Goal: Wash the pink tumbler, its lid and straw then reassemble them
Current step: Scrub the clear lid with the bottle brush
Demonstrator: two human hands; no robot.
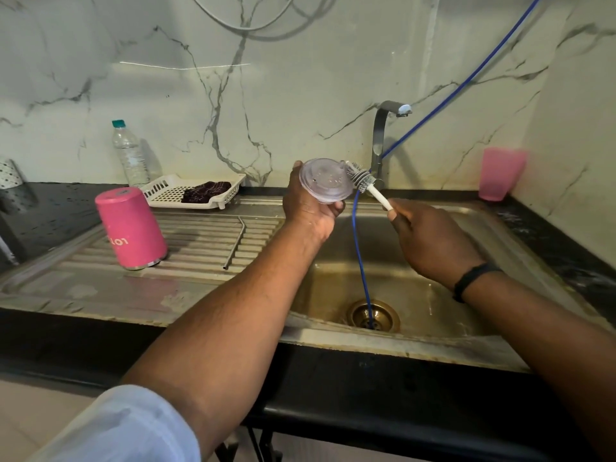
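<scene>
My left hand (308, 208) grips the clear round lid (325, 180) above the sink's left rim, its flat face turned toward me. My right hand (430, 241) pinches the white handle of a small bristle brush (361, 180), whose bristles touch the lid's right edge. The pink tumbler (131, 228) stands upside down on the ribbed drainboard (200, 261). A bent metal straw (235, 243) lies on the drainboard to the tumbler's right.
The steel sink basin (416, 295) lies below my hands, and a blue hose (361, 258) runs down into its drain. Behind stand the tap (383, 135), a white tray (196, 190) with a dark cloth, a plastic bottle (128, 153) and a pink cup (500, 175).
</scene>
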